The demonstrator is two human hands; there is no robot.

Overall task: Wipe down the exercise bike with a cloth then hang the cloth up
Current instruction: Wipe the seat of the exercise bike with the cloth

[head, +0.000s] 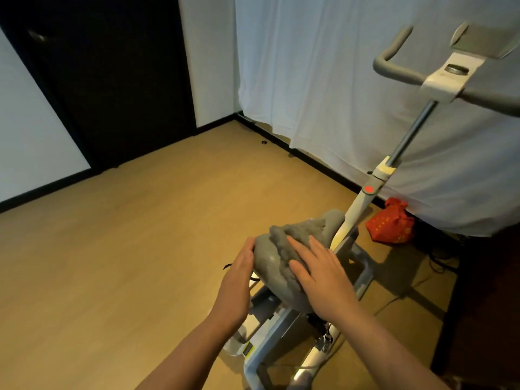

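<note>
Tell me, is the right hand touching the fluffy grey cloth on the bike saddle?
Touching. The head view shows the right hand lying flat, fingers straight, on the fluffy grey cloth, pressing it onto the smooth grey saddle.

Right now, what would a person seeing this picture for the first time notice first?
At the lower centre, the right hand presses a grey cloth flat on the exercise bike's grey saddle, while the left hand rests against the saddle's left edge. The grey handlebar stands at the upper right, and a red bag lies on the floor under the white curtain.
</note>
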